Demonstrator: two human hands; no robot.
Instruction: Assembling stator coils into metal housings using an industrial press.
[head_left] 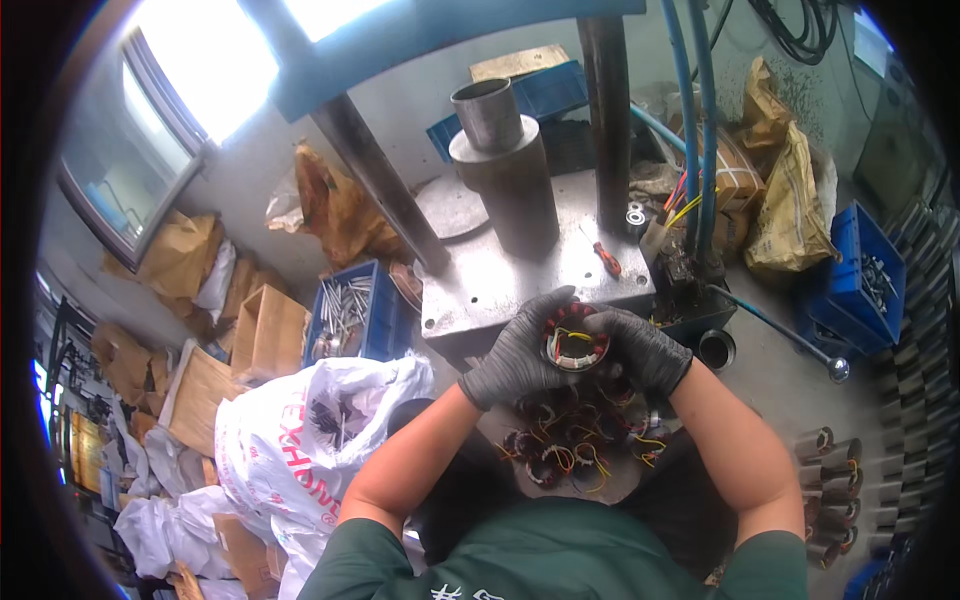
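Observation:
Between my gloved hands I hold a motor stator (577, 340), a ring with red-brown windings and yellow and white wires inside. My left hand (522, 350) wraps its left side, and my right hand (640, 348) grips the right. Both wear dark grey gloves. Just beyond stands a press with a metal bed (470, 290), and a stepped steel cylinder (520, 195) rises from it. A screwdriver (606, 258) with a red handle lies on the bed's right. Below my hands, between my legs, several more stators (560, 450) with yellow and red leads sit in a cluster.
A white woven sack (290, 420) stands at my left, near a blue bin (345, 310) of metal rods. On the right are a blue crate (855, 290) of metal parts, a steel ring (716, 349), a lever with a ball end (838, 370) and rows of metal cylinders (830, 480).

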